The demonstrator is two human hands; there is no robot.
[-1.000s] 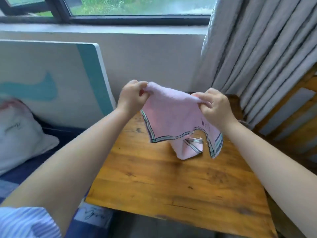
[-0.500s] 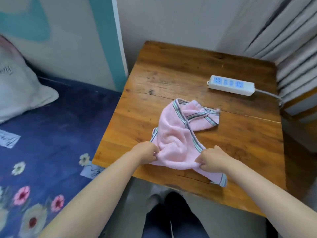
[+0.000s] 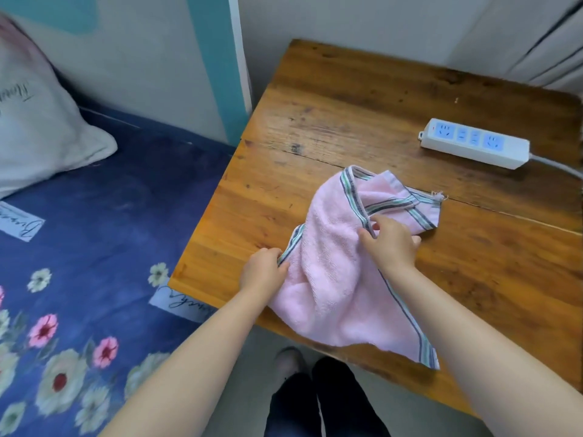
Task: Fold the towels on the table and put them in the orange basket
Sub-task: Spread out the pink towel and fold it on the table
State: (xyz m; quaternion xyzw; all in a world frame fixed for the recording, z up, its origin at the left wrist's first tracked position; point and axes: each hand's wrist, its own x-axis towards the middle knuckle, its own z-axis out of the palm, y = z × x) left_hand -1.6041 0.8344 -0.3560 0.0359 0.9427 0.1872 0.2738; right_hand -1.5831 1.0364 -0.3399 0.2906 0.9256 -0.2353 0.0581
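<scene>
A pink towel (image 3: 331, 279) with a striped green-and-grey border lies crumpled on the wooden table (image 3: 362, 115), one corner hanging over the near edge. My left hand (image 3: 263, 271) grips the towel's left striped edge near the table's front-left corner. My right hand (image 3: 389, 241) pinches the striped border in the middle of the towel, further back than the left hand. No orange basket is in view.
A white power strip (image 3: 476, 143) with a cable lies at the table's back right. A bed with a dark blue floral sheet (image 3: 94, 247) and a white pillow (image 3: 41, 127) is on the left. Grey curtains (image 3: 542, 42) hang at the back right.
The towel came down from the air onto the table. Since then my right hand has left the near edge and moved back to the striped border in the middle; my left hand keeps the left edge.
</scene>
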